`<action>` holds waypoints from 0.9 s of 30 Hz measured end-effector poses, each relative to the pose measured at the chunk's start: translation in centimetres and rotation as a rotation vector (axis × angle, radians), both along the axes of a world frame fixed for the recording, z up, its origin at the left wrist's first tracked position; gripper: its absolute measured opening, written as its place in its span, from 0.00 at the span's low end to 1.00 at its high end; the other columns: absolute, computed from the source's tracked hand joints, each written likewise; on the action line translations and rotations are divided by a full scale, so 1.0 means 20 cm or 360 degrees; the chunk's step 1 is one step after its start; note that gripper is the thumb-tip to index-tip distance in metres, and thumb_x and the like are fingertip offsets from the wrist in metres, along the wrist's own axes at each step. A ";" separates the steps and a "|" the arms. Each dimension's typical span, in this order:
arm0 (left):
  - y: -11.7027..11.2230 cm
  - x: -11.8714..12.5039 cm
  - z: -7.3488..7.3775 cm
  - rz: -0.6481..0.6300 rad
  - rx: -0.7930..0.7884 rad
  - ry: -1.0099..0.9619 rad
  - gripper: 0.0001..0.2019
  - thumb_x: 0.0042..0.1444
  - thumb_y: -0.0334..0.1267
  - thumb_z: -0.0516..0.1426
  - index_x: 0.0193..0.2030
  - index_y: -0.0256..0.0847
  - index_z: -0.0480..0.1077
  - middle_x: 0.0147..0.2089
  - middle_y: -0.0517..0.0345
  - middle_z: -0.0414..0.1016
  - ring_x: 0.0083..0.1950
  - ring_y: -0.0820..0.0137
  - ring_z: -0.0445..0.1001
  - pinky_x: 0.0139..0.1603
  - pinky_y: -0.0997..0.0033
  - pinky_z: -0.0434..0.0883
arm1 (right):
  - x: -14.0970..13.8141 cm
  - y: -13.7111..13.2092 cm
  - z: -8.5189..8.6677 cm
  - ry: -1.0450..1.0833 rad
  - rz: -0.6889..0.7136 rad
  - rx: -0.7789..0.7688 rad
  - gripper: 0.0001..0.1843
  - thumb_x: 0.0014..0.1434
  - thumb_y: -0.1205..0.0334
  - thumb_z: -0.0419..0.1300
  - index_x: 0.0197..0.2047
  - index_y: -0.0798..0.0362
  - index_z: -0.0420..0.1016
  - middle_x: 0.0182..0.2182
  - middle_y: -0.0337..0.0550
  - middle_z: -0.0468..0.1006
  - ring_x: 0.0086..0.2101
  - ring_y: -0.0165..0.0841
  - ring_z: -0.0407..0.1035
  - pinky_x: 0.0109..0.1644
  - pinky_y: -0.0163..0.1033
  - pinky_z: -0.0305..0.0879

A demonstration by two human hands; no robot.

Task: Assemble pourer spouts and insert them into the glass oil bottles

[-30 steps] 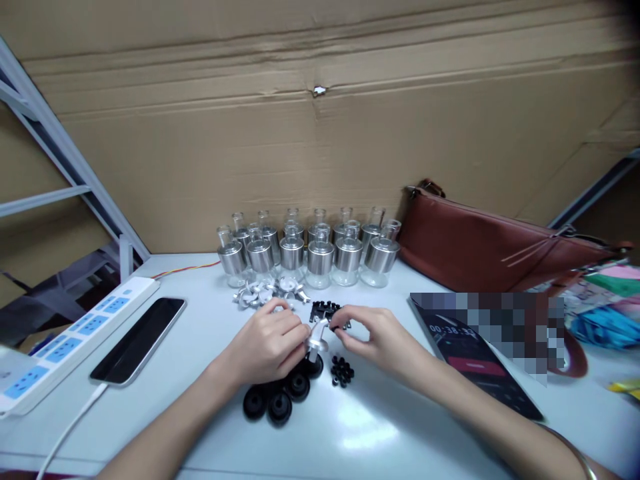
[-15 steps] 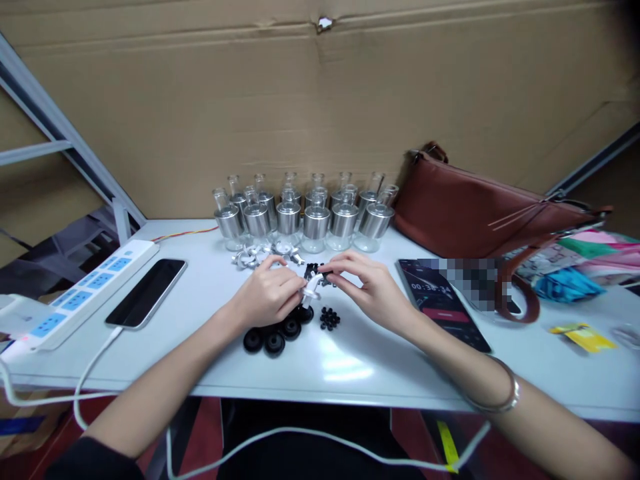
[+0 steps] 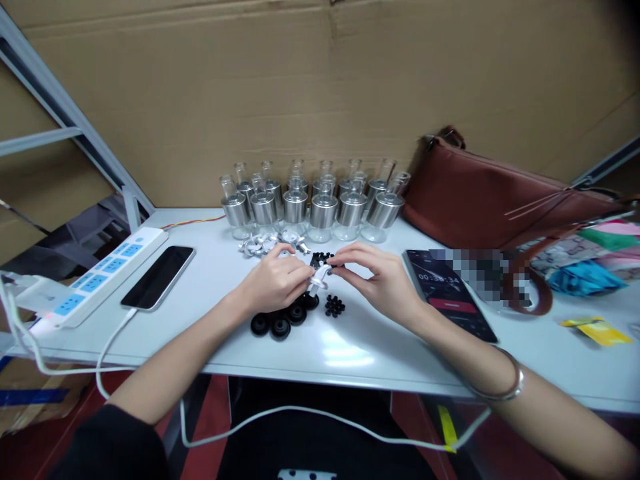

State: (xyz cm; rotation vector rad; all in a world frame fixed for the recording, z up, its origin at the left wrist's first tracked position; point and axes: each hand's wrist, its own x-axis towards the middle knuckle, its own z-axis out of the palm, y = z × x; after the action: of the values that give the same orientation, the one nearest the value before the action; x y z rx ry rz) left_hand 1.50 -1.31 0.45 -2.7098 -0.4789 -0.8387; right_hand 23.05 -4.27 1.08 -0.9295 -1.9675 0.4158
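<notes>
My left hand [image 3: 280, 279] is closed on a whitish-silver plastic piece [image 3: 319, 279] shaped like a curved spout. Against one end of it, my right hand [image 3: 380, 279] pinches a tiny black part, mostly hidden by the fingertips. Several black ringed caps [image 3: 280, 327] lie on the table below my left hand. A cluster of small black pieces [image 3: 335, 306] sits below my hands, and another group of black pieces [image 3: 323, 257] lies just behind them. More whitish-silver pieces [image 3: 265, 244] are heaped beyond my left hand.
Glass bottles with silver bands [image 3: 323, 212] stand in rows at the back. To the left are a power strip [image 3: 113, 267] and a charging phone [image 3: 159, 277]. A phone showing a timer [image 3: 450, 293], a brown bag [image 3: 500, 200] and a yellow packet [image 3: 597, 331] lie to the right.
The view has shifted slightly, so the table things sit higher and further right. Both hands stay together at the spout-shaped piece, with little change in their grip.
</notes>
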 end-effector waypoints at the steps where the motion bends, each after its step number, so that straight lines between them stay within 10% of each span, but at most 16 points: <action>1: 0.00 0.00 0.00 0.0004 -0.0004 -0.0005 0.09 0.64 0.30 0.46 0.37 0.37 0.66 0.30 0.59 0.77 0.29 0.73 0.73 0.49 0.64 0.65 | 0.00 0.00 0.00 0.0073 0.0029 -0.0093 0.06 0.58 0.61 0.61 0.37 0.50 0.78 0.35 0.44 0.79 0.37 0.35 0.72 0.43 0.43 0.69; 10: -0.01 0.01 0.00 0.0055 0.0082 -0.0131 0.08 0.64 0.29 0.47 0.38 0.37 0.66 0.30 0.59 0.78 0.28 0.74 0.74 0.48 0.64 0.65 | -0.01 0.03 -0.02 0.1013 0.0733 -0.1575 0.15 0.58 0.54 0.59 0.44 0.53 0.77 0.33 0.43 0.76 0.35 0.30 0.70 0.42 0.41 0.68; 27: 0.01 -0.03 0.01 0.0038 -0.0144 -0.0145 0.09 0.65 0.31 0.47 0.45 0.37 0.67 0.37 0.56 0.79 0.34 0.73 0.76 0.52 0.62 0.62 | -0.03 0.02 -0.03 0.0974 0.0714 -0.1425 0.16 0.54 0.50 0.62 0.41 0.51 0.72 0.35 0.42 0.72 0.37 0.31 0.67 0.43 0.41 0.67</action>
State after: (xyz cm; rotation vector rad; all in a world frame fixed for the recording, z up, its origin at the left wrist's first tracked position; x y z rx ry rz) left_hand 0.94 -1.01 0.64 -2.7503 -0.5810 -0.9591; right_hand 22.38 -3.84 0.42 -0.7175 -1.3642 1.7108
